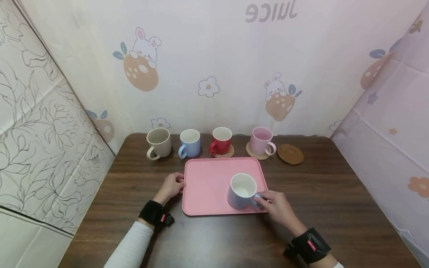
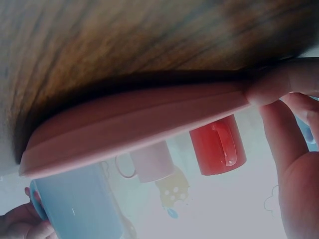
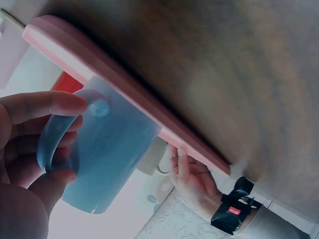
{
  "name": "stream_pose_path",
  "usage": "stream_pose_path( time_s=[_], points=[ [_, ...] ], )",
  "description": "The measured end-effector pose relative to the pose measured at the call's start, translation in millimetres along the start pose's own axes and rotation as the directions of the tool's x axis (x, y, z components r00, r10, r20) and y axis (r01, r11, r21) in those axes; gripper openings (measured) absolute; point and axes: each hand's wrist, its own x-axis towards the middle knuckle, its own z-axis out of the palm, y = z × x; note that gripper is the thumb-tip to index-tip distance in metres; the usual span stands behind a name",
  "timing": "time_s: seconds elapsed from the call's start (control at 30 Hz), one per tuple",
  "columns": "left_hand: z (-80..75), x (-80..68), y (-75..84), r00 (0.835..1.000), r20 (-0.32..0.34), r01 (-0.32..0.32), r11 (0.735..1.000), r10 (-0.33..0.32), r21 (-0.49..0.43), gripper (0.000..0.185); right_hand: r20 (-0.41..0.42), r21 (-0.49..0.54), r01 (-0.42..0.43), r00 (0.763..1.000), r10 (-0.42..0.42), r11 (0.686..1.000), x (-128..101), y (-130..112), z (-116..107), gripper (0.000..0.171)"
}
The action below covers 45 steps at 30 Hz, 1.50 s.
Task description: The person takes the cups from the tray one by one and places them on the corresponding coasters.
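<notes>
The right hand is curling its fingers round the handle of the pale blue mug, which is standing on the near right of the pink tray. The left hand is gripping the tray's left edge. Four mugs and a brown coaster are lining the surface's far side.

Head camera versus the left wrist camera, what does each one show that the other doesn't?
Only the head view shows the beige mug, the brown coaster and the right hand holding the blue mug's handle. Only the left wrist view shows the left hand's fingers gripping the tray's rim up close. Both show the pink tray, the blue mug on it and the red mug.
</notes>
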Motion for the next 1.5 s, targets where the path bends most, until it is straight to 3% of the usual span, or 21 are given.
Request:
stream_pose_path(
  time_s=[0.27, 0.57, 0.93, 1.17, 1.5],
  points=[
    [-2.7, 1.0, 1.0, 1.000, -0.010, -0.003, 1.000, 0.003, -0.007, 0.028, -0.107, -0.054, 0.082, 0.990, -0.088, 0.995, 8.2, -4.1, -23.3, 0.016],
    [-5.1, 1.3, 0.9, 1.000, -0.005, 0.017, 1.000, -0.017, -0.007, 0.028, -0.255, -0.102, 0.075, 0.962, -0.099, 0.992, 9.2, 3.1, -59.3, 0.018],
    [-5.6, 2.0, 0.4, 1.000, 0.007, 0.024, 1.000, -0.024, -0.018, 0.030, -0.375, -0.128, -0.012, 0.926, -0.037, 0.992, 16.7, 18.6, -112.7, 0.029],
    [-3.1, 1.5, -2.0, 0.999, 0.004, 0.039, 0.999, -0.039, -0.018, 0.030, -0.411, -0.144, -0.098, 0.911, 0.031, 0.985, 23.7, 33.6, -146.6, 0.043],
    [0.0, 2.1, -3.6, 1.000, -0.001, 0.018, 1.000, -0.019, -0.025, 0.031, -0.453, -0.218, -0.179, 0.889, 0.063, 0.960, 46.9, 59.7, -159.1, 0.045]
  ],
)
